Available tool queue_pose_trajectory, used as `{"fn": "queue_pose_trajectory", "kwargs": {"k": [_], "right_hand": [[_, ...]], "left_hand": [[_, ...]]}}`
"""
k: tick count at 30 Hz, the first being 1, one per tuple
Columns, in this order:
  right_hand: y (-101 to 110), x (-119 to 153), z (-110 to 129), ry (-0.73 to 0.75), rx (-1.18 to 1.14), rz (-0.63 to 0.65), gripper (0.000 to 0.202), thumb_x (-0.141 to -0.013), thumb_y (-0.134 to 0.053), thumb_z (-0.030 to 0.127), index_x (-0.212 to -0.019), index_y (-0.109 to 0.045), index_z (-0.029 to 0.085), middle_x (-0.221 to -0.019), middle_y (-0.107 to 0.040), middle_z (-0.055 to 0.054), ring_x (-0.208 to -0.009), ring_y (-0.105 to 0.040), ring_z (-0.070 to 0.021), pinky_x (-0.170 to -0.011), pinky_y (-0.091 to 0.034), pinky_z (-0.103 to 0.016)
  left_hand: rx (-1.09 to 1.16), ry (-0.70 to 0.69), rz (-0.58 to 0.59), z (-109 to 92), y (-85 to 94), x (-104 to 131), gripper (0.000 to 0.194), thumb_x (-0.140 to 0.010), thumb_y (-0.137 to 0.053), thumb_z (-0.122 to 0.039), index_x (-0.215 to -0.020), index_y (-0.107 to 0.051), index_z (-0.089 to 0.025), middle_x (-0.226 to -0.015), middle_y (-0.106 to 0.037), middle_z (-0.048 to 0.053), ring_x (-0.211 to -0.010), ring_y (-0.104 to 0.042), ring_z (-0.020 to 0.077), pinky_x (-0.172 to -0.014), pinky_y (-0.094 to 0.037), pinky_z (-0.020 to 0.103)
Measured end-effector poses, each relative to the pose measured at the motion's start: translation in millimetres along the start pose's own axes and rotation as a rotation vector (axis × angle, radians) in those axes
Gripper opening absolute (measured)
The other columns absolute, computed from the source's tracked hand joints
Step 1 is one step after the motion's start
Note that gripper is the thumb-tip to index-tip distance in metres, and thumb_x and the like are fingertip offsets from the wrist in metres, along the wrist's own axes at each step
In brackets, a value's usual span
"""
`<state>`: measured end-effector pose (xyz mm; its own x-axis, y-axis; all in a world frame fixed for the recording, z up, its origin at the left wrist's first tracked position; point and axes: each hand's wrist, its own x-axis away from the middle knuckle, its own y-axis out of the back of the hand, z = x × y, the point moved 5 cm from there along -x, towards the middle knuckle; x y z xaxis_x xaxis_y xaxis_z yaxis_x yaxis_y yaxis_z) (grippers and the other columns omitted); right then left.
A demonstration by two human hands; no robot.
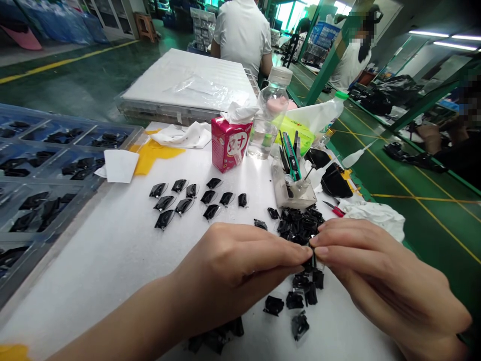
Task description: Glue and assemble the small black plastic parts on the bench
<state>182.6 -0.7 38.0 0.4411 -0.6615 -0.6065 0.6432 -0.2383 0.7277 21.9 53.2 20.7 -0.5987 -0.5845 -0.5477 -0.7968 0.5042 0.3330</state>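
My left hand (240,260) and my right hand (376,265) meet fingertip to fingertip above the white work surface (105,271). Both pinch a small black piece (311,250), mostly covered by the fingers. Just beyond the fingertips lies a heap of small black glossy parts (298,223). More loose black parts (295,300) are scattered below the hands, some with clear film. To the left, several black parts with clear film tabs (184,206) lie spread in loose rows. Another dark cluster (218,341) is partly hidden under my left forearm.
A blue compartment tray (67,200) with black parts stands left. Behind are a red tissue box (230,145), a clear bottle (265,120) and a holder (295,193) with cutters and tools. Red-handled tweezers (334,209) and a white cloth (376,218) lie right. People sit beyond.
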Motion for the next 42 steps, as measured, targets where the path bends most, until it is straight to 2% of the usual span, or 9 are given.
{"fn": "queue_pose_trajectory", "kwargs": {"k": [3,10,14,18,25,33,36,39,42], "right_hand": [[-3,1,-1,-0.012,-0.008,0.008,0.03,-0.085,-0.056,-0.002,-0.106,-0.061,0.017,-0.094,-0.068,-0.005,-0.093,-0.064,-0.0179,-0.091,-0.052,-0.036],[-20,5,-11,-0.181,-0.228,0.028,0.022,-0.089,-0.056,0.006,-0.105,-0.057,0.021,-0.092,-0.064,-0.005,-0.09,-0.061,-0.0198,-0.073,-0.052,-0.035],[-28,5,-16,-0.273,-0.309,0.143,0.014,-0.094,-0.05,0.014,-0.105,-0.056,0.019,-0.099,-0.061,-0.006,-0.096,-0.058,-0.0185,-0.08,-0.05,-0.032],[-31,1,-14,-0.223,-0.387,0.214,0.017,-0.096,-0.043,0.012,-0.107,-0.055,0.018,-0.101,-0.061,-0.007,-0.098,-0.055,-0.0179,-0.084,-0.047,-0.033],[-30,0,-9,-0.078,-0.314,0.105,0.018,-0.092,-0.045,0.007,-0.105,-0.054,0.015,-0.097,-0.059,-0.007,-0.092,-0.051,-0.0181,-0.079,-0.046,-0.034],[-29,1,-5,-0.086,-0.302,0.047,0.017,-0.092,-0.043,0.004,-0.102,-0.054,0.012,-0.095,-0.059,-0.008,-0.089,-0.051,-0.0171,-0.078,-0.044,-0.034],[-32,1,-7,-0.113,-0.334,0.057,0.012,-0.094,-0.045,0.009,-0.099,-0.055,0.013,-0.089,-0.059,-0.007,-0.085,-0.051,-0.0168,-0.075,-0.045,-0.033],[-33,1,-8,-0.137,-0.33,0.034,0.005,-0.094,-0.051,0.013,-0.098,-0.053,0.014,-0.088,-0.058,-0.005,-0.083,-0.053,-0.0151,-0.073,-0.046,-0.029],[-28,1,-8,-0.111,-0.278,-0.038,0.023,-0.09,-0.058,0.01,-0.11,-0.049,0.012,-0.1,-0.056,-0.007,-0.096,-0.055,-0.0152,-0.082,-0.047,-0.028]], "left_hand": [[-0.034,-0.023,-0.004,-2,-1.3,0,0.013,-0.082,-0.069,-0.007,-0.091,-0.072,-0.015,-0.094,-0.078,0.008,-0.084,-0.074,0.015,-0.079,-0.059,0.018],[-0.191,0.076,-0.098,-2,-7.7,3,0.005,-0.082,-0.067,-0.009,-0.082,-0.066,-0.014,-0.074,-0.073,0.005,-0.065,-0.069,0.0143,-0.061,-0.055,0.022],[-0.175,0.109,-0.143,-4,-6.4,4,0.005,-0.081,-0.068,-0.009,-0.078,-0.066,-0.014,-0.071,-0.072,0.005,-0.064,-0.068,0.0134,-0.061,-0.054,0.022],[-0.208,0.014,-0.183,-9,-6.0,4,0.007,-0.078,-0.07,-0.006,-0.078,-0.067,-0.012,-0.071,-0.072,0.005,-0.064,-0.068,0.0133,-0.061,-0.054,0.021],[-0.361,-0.164,-0.252,-22,-9.1,8,0.012,-0.074,-0.072,0.0,-0.078,-0.068,-0.01,-0.073,-0.073,0.008,-0.065,-0.069,0.0136,-0.062,-0.057,0.02],[-0.496,-0.217,-0.233,-29,-11.4,14,0.014,-0.078,-0.072,-0.007,-0.09,-0.066,-0.013,-0.079,-0.075,0.006,-0.07,-0.07,0.014,-0.067,-0.056,0.021],[-0.354,-0.036,-0.218,-22,-8.3,9,0.008,-0.082,-0.066,-0.007,-0.085,-0.066,-0.014,-0.077,-0.073,0.004,-0.07,-0.068,0.0132,-0.068,-0.054,0.02],[0.058,0.422,-0.194,3,-8.3,7,0.008,-0.087,-0.062,-0.016,-0.081,-0.067,-0.015,-0.074,-0.071,0.001,-0.068,-0.066,0.0104,-0.066,-0.052,0.016],[0.549,0.778,-0.134,22,-19.3,11,0.018,-0.09,-0.062,-0.028,-0.078,-0.067,-0.015,-0.067,-0.067,-0.001,-0.065,-0.063,0.0082,-0.066,-0.052,0.015]]}}
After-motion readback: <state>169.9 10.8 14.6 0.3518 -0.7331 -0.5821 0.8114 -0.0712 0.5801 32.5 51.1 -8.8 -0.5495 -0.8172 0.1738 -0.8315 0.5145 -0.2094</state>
